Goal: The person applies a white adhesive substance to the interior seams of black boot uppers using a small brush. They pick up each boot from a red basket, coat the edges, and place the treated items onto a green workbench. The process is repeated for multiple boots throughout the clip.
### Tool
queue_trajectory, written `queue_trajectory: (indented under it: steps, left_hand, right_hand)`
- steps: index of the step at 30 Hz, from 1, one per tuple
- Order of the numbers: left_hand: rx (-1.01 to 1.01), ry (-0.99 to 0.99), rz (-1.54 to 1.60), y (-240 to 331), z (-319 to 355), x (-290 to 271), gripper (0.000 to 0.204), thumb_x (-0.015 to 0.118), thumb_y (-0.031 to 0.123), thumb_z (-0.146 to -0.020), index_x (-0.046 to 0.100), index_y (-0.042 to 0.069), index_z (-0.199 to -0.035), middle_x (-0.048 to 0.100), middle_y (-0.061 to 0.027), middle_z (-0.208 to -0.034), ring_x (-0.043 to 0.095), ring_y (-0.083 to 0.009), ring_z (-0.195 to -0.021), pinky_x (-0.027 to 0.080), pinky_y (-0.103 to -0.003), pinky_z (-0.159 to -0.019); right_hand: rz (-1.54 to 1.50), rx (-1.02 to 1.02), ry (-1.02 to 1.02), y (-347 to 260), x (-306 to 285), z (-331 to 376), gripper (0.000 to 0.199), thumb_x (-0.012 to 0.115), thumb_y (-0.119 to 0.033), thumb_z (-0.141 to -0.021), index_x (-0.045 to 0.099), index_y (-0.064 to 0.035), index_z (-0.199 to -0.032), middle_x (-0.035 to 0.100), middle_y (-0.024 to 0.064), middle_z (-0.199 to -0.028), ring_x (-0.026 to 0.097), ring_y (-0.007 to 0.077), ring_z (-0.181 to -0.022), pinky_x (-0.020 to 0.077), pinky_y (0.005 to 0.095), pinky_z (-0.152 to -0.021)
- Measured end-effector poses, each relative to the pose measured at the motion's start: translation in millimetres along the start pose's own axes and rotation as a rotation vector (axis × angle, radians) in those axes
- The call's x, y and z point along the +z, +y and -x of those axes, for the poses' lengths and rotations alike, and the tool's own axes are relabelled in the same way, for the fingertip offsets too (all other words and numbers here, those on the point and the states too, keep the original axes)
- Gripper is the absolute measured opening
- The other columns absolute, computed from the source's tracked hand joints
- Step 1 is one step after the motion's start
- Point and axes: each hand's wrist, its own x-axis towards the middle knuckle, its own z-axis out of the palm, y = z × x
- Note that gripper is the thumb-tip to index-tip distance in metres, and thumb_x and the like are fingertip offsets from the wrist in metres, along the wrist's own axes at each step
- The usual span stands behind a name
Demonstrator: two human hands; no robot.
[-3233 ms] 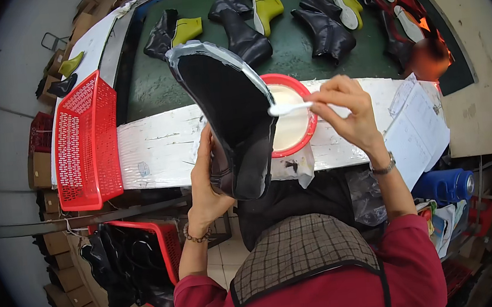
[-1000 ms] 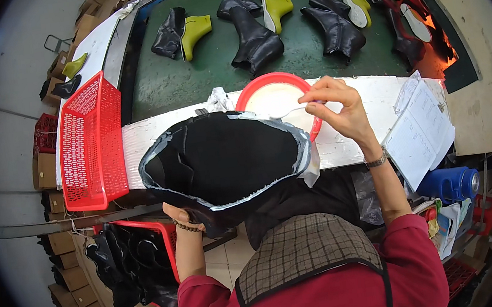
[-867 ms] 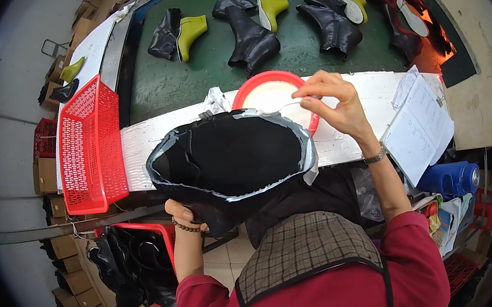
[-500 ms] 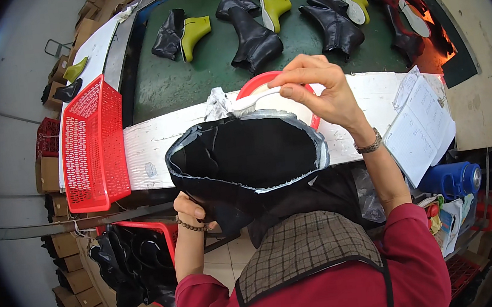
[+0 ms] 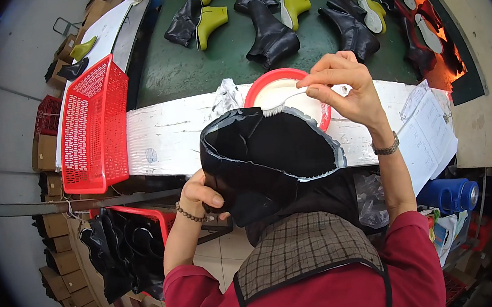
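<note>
My left hand (image 5: 199, 197) grips the side of a black boot upper (image 5: 243, 184), thumb on the outside. The upper's wide opening tilts up toward me, and whitish paste coats much of its rim. Pinched between the thumb and fingers of my right hand (image 5: 344, 86) is a white-handled brush (image 5: 274, 111). Its bristles touch the far rim of the upper. Just behind, a red bowl (image 5: 274, 76) holds a creamy white liquid, partly hidden by my right hand and the upper.
A red perforated basket (image 5: 91, 134) stands left on the white bench (image 5: 161, 141). Crumpled white plastic (image 5: 228, 96) lies beside the bowl. Beyond, several black uppers and yellow-green soles rest on a green belt (image 5: 190, 75). Papers (image 5: 421, 141) and a blue jug (image 5: 448, 195) are at right.
The boot upper has shifted right and tilted, with more of its left outer side showing. My right hand has moved right, and the brush bristles now sit farther right along the rim.
</note>
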Motion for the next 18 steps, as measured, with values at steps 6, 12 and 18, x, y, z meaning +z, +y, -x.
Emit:
queue_trajectory:
  steps: [6, 12, 18]
  left_hand:
    - [-0.16, 0.091, -0.106, 5.2, -12.6, 16.7, 0.074, 0.07, -0.002, -0.073, 0.041, -0.017, -0.139, 0.066, -0.0309, -0.106, 0.062, -0.0275, -0.053, 0.052, -0.04, -0.042]
    - [-0.089, 0.145, -0.079, 6.4, -4.1, 13.7, 0.075, 0.074, 0.003, -0.075, 0.041, -0.015, -0.14, 0.065, -0.0287, -0.112, 0.067, -0.029, -0.059, 0.054, -0.039, -0.043]
    - [0.211, 0.348, -0.306, 31.2, 5.7, -9.7, 0.067, 0.072, 0.018, -0.092, 0.04, -0.006, -0.146, 0.064, -0.0204, -0.123, 0.074, -0.0317, -0.08, 0.065, -0.038, -0.059]
  right_hand:
    - [0.046, -0.073, -0.131, -5.4, 5.2, -23.1, 0.013, 0.081, -0.015, -0.083, 0.082, -0.0122, -0.096, 0.07, -0.0011, -0.082, 0.06, 0.0109, -0.076, 0.0332, 0.0316, -0.084]
    - [0.003, -0.016, -0.083, 7.7, 13.3, -16.9, 0.013, 0.081, -0.015, -0.083, 0.081, -0.0112, -0.096, 0.07, 0.0005, -0.088, 0.063, 0.0138, -0.082, 0.0375, 0.0321, -0.085]
    - [-0.259, 0.51, 0.287, 86.4, 9.2, 68.0, 0.021, 0.066, -0.015, -0.1, 0.072, 0.0025, -0.109, 0.065, 0.0023, -0.086, 0.056, 0.0069, -0.069, 0.0426, 0.023, -0.058]
